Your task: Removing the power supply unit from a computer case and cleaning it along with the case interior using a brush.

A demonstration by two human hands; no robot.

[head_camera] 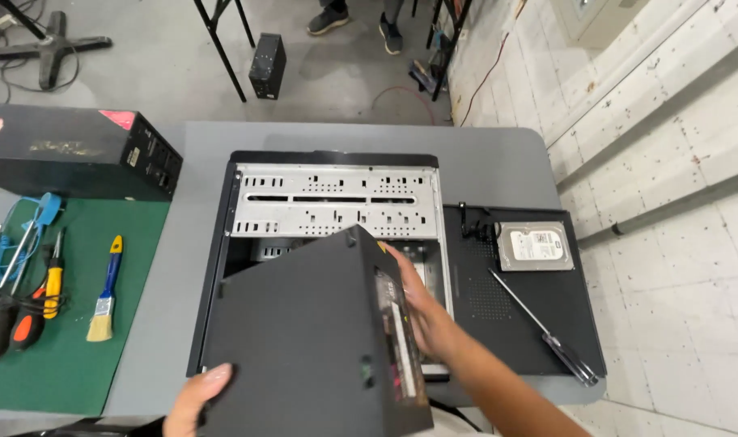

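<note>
Left hand (197,398) gripping near corner of dark grey box (312,340), right hand (422,311) clasping its right side, box tilted above open computer case (332,202) on grey worktop (498,154), screwdriver (543,326) and hard drive (536,245) on black side panel (506,324) just right

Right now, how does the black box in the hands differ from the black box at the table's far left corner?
The held black box is plain matte, gripped by the left hand and right hand, tilted above the open computer case. The far-left black box has a red corner patch and lies flat on the table, untouched. The held one looks larger, though it is nearer the camera. Both are black and rectangular.
</note>
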